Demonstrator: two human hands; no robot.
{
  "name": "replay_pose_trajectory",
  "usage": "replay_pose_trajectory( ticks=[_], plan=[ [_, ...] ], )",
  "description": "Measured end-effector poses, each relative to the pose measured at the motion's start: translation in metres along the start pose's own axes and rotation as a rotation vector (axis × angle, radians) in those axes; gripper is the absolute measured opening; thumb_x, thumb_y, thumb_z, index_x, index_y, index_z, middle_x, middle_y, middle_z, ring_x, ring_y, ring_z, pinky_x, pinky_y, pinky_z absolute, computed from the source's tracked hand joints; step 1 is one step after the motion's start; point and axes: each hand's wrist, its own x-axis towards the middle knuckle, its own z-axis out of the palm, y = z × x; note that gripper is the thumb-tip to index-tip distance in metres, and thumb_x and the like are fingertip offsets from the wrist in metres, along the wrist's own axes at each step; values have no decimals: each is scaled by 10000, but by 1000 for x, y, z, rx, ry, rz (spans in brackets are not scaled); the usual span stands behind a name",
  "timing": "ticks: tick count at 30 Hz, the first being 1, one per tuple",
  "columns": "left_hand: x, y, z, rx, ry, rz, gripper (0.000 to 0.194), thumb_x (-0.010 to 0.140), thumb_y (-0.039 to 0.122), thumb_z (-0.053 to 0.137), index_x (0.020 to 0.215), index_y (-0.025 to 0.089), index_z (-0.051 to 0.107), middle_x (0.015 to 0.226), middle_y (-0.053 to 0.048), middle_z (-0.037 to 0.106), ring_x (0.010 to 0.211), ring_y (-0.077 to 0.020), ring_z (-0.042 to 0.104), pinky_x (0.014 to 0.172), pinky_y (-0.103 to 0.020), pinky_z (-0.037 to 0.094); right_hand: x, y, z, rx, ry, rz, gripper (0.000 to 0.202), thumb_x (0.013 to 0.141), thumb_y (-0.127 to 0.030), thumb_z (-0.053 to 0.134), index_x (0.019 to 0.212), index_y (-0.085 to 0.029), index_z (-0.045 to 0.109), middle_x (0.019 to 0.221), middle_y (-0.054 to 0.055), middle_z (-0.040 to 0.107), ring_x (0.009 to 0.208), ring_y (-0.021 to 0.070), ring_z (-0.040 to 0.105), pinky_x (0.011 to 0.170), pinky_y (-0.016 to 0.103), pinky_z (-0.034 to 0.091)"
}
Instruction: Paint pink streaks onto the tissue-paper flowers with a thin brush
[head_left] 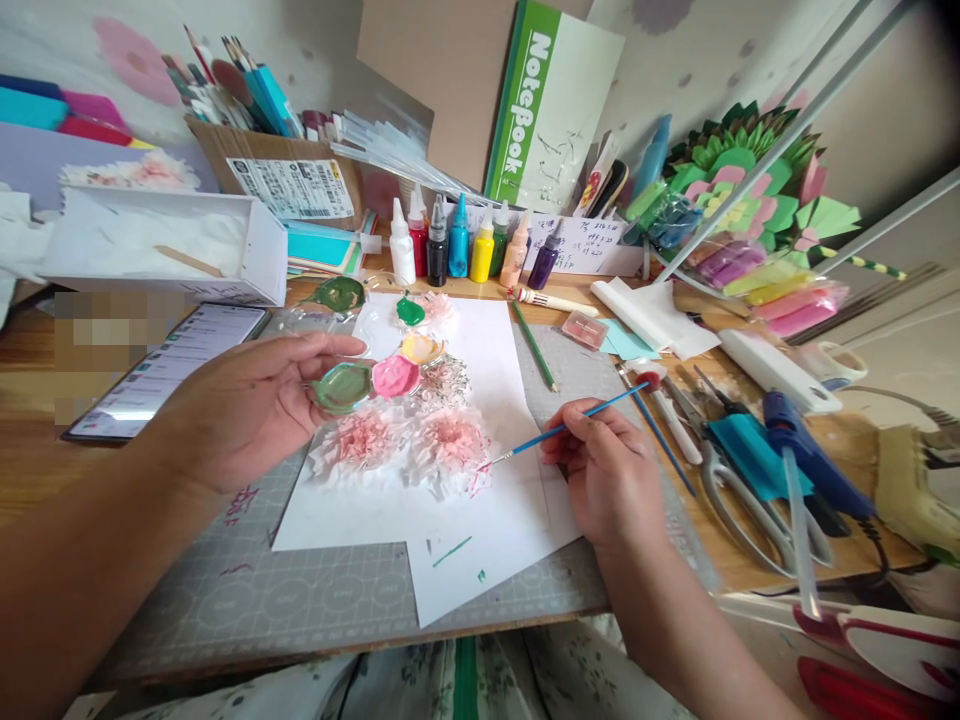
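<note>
Bare forearms (139, 495), slender paintbrush (537, 440), glossy pink paint (396, 377), ruffled flowers (452, 440)

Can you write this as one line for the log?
left hand: holds paint palette | right hand: holds blue brush | brush tip: near edge of pink-and-white flower, contact unclear | under flower: white paper

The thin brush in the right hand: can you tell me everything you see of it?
The thin brush has a slender blue handle, a silvery, metal-looking collar and a small, reddish-looking tip. It slants down leftward, held in the right hand's grip, its back end sticking out beyond. The tip is at the edge of a ruffled pink-and-white flower; whether it touches is hard to tell.
</note>
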Motion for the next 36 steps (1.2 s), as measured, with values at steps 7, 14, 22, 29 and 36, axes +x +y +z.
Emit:
replay_pose_trajectory(
  ticks=[7,14,22,29,36],
  plan=[
    [2,-1,-2,14,-19,1,261,847,91,539,705,101,758,610,-82,686,594,-162,641,538,-258,550,0,1,1,6,-17,-5,186,711,-335,772,668,-188,666,588,-6,666,507,118,588,495,229,468],
    [8,-3,-7,4,-25,2,277,862,110,518,735,105,764,651,-91,713,602,-174,665,548,-274,573,0,2,1,5,-9,4,202,679,-348,779,650,-188,660,589,-10,659,497,115,578,485,229,460],
    [6,-3,-6,13,-32,0,243,828,130,553,727,113,773,652,-82,703,608,-186,675,548,-289,588,1,1,1,64,-38,13,186,664,-323,793,617,-182,681,609,-4,677,496,110,602,486,219,471],
    [7,-3,-7,3,-38,7,188,784,153,607,718,103,775,647,-83,696,595,-184,666,525,-280,576,-1,-1,0,80,9,29,236,596,-355,858,611,-178,703,585,-7,667,493,106,610,489,203,480],
    [9,-5,-11,-23,-46,15,163,757,172,646,731,97,789,671,-89,706,611,-181,669,523,-273,576,1,-2,-6,65,53,94,291,513,-371,914,605,-179,716,590,0,664,503,107,603,507,211,494]
  ],
)
